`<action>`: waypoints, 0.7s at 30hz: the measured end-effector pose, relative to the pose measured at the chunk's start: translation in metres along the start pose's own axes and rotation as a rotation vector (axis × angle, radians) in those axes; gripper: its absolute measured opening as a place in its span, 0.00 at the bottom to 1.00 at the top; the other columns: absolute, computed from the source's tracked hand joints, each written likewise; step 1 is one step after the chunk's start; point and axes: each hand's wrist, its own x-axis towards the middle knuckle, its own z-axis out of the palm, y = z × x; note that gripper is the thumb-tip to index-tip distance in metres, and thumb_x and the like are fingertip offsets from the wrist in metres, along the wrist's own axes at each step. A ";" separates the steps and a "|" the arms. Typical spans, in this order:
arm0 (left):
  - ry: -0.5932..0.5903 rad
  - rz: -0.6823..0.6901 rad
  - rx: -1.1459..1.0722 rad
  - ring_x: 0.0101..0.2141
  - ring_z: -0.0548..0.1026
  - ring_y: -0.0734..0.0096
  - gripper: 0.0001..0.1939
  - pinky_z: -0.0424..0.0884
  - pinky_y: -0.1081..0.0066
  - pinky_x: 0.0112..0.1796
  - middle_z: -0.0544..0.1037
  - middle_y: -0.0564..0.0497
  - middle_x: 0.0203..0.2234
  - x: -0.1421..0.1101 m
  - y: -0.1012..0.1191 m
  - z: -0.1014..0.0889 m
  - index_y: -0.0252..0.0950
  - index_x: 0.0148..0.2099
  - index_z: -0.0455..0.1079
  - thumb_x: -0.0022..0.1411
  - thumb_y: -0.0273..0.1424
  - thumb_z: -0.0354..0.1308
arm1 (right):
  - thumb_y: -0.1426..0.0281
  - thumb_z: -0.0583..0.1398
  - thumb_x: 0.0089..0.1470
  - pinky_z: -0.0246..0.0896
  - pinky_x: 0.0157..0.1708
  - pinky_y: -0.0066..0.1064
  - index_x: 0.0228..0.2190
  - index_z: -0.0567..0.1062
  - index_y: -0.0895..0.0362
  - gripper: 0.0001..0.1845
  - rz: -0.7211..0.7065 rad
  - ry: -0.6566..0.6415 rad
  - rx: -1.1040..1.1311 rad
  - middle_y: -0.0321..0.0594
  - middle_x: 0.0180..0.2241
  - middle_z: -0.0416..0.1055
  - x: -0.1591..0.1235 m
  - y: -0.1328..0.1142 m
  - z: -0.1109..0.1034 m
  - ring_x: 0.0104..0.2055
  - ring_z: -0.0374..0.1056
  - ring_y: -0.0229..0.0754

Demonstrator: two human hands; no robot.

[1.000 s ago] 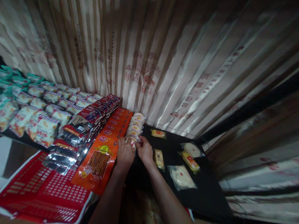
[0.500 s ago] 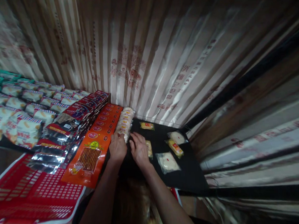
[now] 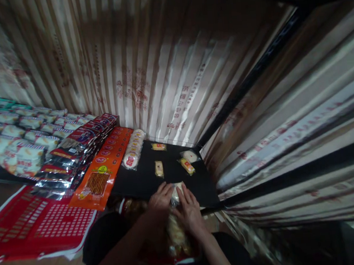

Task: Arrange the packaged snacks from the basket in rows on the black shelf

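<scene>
My left hand and my right hand meet at the near edge of a black table, both closed around a clear packet of pale round pastry. Below them, close to my body, sits a bag of more wrapped snacks. On the black top lie a row of round white cakes in wrappers, a small yellow bar, another yellow bar, and a yellow bar beside a white round cake.
Orange snack packs, dark red foil bags and white puffed-snack bags lie in rows at the left. A red printed sheet hangs at the front left. Striped curtains close the back and right.
Both hands have drawn back from the row of round cakes to the table's near edge and now clasp a pastry packet. The view has swung right and down.
</scene>
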 end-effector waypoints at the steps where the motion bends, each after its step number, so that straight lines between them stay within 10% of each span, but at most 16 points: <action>1: -0.017 0.015 0.022 0.61 0.54 0.56 0.26 0.60 0.60 0.55 0.63 0.44 0.58 -0.008 0.000 0.006 0.37 0.60 0.59 0.59 0.27 0.50 | 0.63 0.61 0.48 0.58 0.50 0.47 0.58 0.59 0.50 0.36 -0.013 -0.011 0.004 0.45 0.62 0.52 -0.005 -0.002 -0.001 0.59 0.54 0.56; 6: 0.003 0.034 0.100 0.61 0.53 0.57 0.23 0.57 0.58 0.57 0.63 0.41 0.57 -0.035 0.006 0.015 0.34 0.60 0.59 0.61 0.26 0.47 | 0.73 0.55 0.52 0.61 0.48 0.42 0.53 0.68 0.48 0.25 -0.047 0.033 0.027 0.42 0.58 0.61 -0.013 -0.015 -0.013 0.51 0.62 0.49; 14: 0.222 -0.101 -0.097 0.46 0.68 0.68 0.14 0.65 0.68 0.49 0.72 0.48 0.42 -0.065 0.016 -0.016 0.37 0.47 0.69 0.62 0.26 0.47 | 0.62 0.54 0.56 0.61 0.46 0.39 0.48 0.73 0.52 0.19 -0.155 -0.063 0.195 0.41 0.46 0.73 -0.014 -0.048 -0.053 0.44 0.64 0.48; 21: 0.337 -0.252 -0.460 0.35 0.73 0.71 0.08 0.68 0.72 0.39 0.76 0.52 0.32 -0.064 -0.002 -0.039 0.35 0.37 0.71 0.58 0.29 0.52 | 0.56 0.53 0.55 0.63 0.36 0.31 0.39 0.77 0.54 0.20 0.066 -0.208 0.722 0.40 0.35 0.77 0.009 -0.073 -0.063 0.35 0.70 0.43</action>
